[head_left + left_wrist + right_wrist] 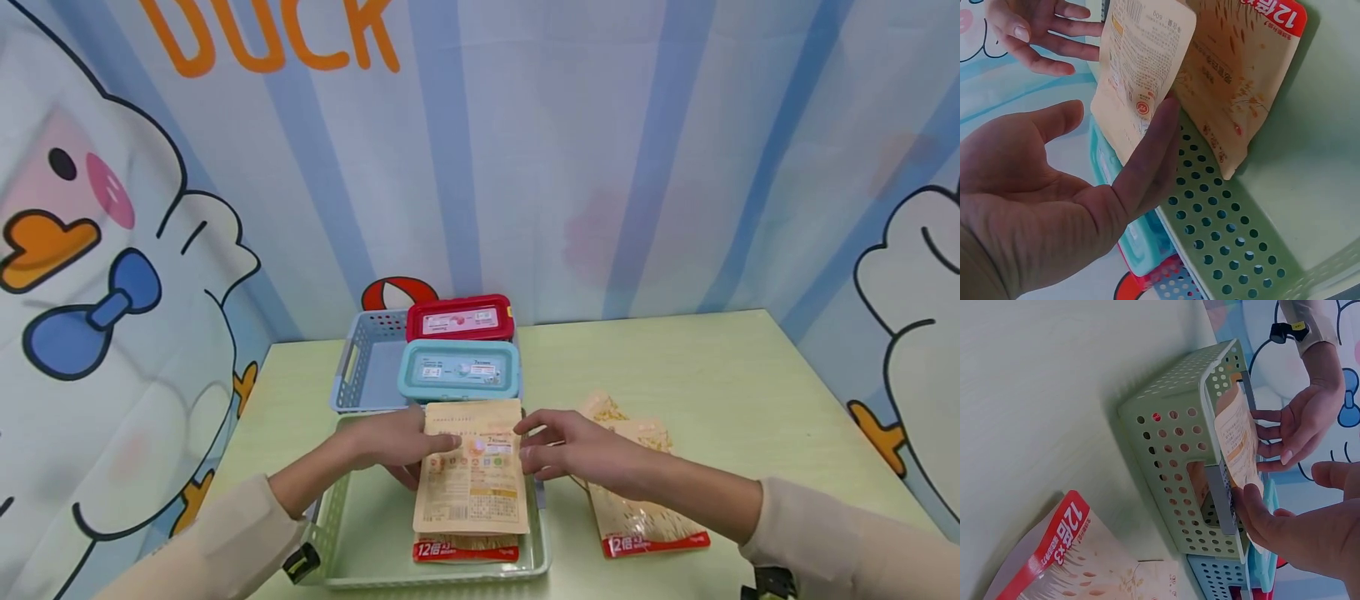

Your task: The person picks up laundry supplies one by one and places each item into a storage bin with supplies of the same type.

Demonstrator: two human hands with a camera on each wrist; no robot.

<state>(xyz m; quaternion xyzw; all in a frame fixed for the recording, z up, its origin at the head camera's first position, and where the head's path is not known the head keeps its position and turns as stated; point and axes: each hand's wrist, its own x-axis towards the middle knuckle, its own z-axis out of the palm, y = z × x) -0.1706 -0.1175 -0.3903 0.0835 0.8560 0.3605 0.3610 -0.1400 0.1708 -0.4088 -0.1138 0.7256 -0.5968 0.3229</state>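
Observation:
A beige printed food pouch (472,487) lies tilted over the light green basket (352,581). Its far end reaches the rim near the blue box. My left hand (397,442) is at the pouch's left side, its extended fingers (1150,153) against the underside and the thumb spread away in the left wrist view. From the right, the fingertips of my right hand (573,454) touch the pouch's edge, thumb apart. Beneath it, inside the basket, rests another pouch (1229,75) with a red band.
More red-banded pouches (645,500) lie overlapping on the table, right of the basket. Behind stands a blue perforated basket (375,358) holding a light blue box (459,369) and a red box (460,318). A printed curtain (540,167) hangs behind the table.

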